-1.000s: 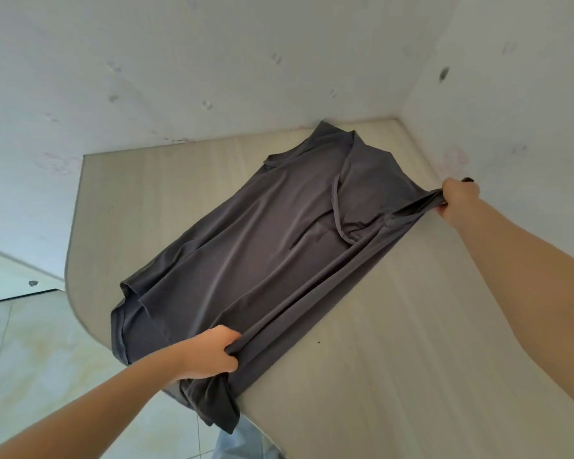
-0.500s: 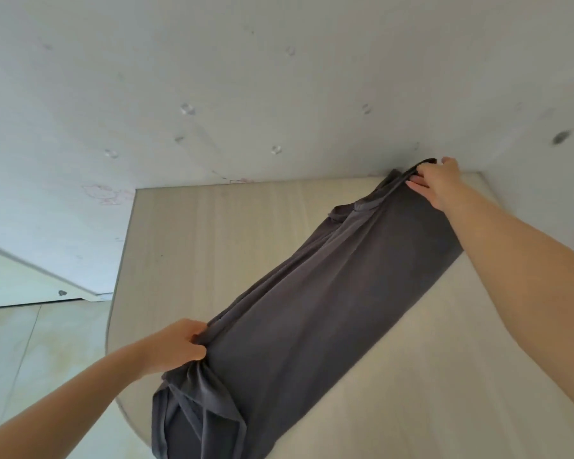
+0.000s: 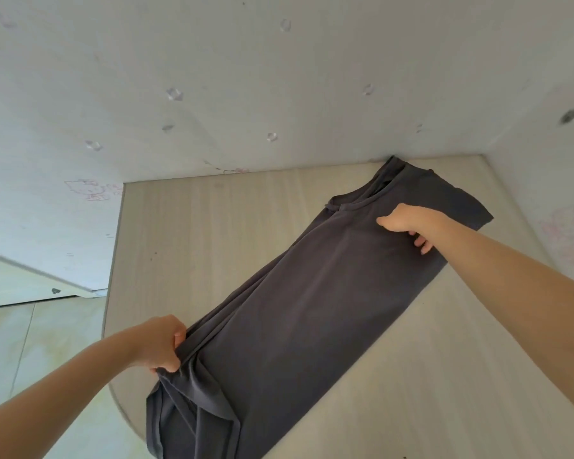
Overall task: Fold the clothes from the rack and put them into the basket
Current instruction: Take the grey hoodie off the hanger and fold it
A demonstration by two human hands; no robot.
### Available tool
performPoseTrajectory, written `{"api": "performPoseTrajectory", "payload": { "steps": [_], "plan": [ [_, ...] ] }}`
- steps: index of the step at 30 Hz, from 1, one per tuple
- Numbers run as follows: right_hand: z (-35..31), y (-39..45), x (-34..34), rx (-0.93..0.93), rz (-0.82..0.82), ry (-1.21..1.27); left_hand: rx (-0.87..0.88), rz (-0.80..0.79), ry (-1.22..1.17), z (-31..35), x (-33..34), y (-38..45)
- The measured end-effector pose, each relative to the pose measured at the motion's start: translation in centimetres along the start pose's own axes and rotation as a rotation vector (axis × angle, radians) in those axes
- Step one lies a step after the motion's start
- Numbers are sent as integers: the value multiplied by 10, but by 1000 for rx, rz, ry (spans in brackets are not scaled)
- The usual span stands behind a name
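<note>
Shirt (image 3: 305, 306) hem past bottom edge

I count one dark grey garment (image 3: 315, 303), folded lengthwise, on one pale wooden table (image 3: 193, 233) set in a corner where two white walls (image 3: 212, 77) meet. Both my hands are on it, two in all: my left hand (image 3: 161, 342) at the near end, my right hand (image 3: 408, 220) near the far end. On the wall behind I count about six small clear hooks (image 3: 174, 94). One strip of tiled floor (image 3: 24, 342) shows at left.
</note>
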State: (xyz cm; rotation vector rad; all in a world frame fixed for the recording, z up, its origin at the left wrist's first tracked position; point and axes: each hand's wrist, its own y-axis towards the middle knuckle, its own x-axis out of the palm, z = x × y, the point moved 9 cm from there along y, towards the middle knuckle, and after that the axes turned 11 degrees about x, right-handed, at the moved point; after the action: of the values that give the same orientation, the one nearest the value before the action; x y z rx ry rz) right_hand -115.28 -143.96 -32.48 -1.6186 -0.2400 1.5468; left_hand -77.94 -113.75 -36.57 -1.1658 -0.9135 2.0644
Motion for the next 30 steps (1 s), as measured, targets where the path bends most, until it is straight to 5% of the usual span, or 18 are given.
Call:
{"api": "performPoseTrajectory", "payload": {
  "steps": [4, 9, 13, 17, 24, 30],
  "plan": [
    [1, 0, -1, -128, 37, -21, 23, 30, -37, 12, 7, -3],
    [44, 22, -5, -201, 115, 11, 69, 106, -631, 61, 55, -6],
    [90, 4, -11, -277, 428, 1, 107, 95, -681, 106, 100, -8],
    [115, -44, 42, -456, 399, 75, 46, 231, -742, 112, 117, -14],
    [167, -123, 158, -449, 164, 298, 236, 568, -7, 132, 101, -34],
    [209, -174, 250, -235, 6, 449, 628, 557, 556, 173, 132, -39]
  ]
}}
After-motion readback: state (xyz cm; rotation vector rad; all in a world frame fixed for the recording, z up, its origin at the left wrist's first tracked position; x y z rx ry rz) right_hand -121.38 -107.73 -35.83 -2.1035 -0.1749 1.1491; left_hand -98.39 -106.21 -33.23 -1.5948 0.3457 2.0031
